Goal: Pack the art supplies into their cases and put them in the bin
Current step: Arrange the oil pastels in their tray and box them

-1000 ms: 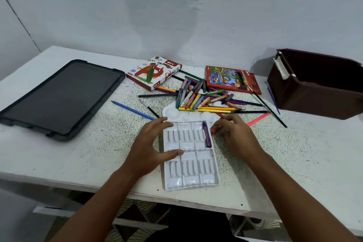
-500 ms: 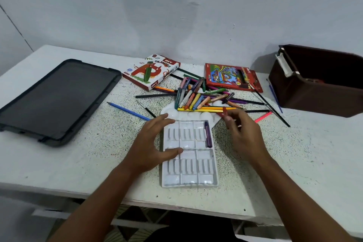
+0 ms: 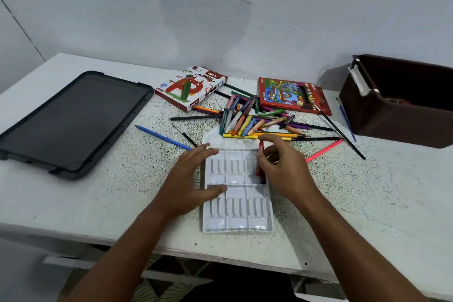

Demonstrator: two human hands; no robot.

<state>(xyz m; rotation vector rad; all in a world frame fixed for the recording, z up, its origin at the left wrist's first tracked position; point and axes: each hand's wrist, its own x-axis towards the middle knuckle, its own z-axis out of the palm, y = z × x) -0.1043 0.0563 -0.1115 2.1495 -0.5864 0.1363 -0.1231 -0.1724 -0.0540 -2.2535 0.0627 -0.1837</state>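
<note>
A white plastic pastel tray [image 3: 236, 213] lies on the table in front of me. My left hand [image 3: 191, 179] rests flat on its left edge, fingers spread, thumb on the tray. My right hand [image 3: 284, 167] pinches a red oil pastel [image 3: 259, 157] over the tray's upper right slots, where a purple pastel [image 3: 262, 181] peeks out beneath the fingers. Behind the tray lies a heap of loose pastels and coloured pencils [image 3: 252, 122]. The oil pastels box [image 3: 191, 87] and a red pencil box [image 3: 291, 95] lie further back. A dark brown bin [image 3: 402, 103] stands at the right.
A dark grey lid [image 3: 73, 120] lies on the table's left side. A blue pencil [image 3: 163, 137] and a pink pencil [image 3: 323, 151] lie loose on either side of the tray. A white paint palette [image 3: 215, 140] sits under the heap. The wall is close behind.
My right hand picked a red pastel from beside the heap and brought it down over the tray's upper right slots. The left hand stayed on the tray.
</note>
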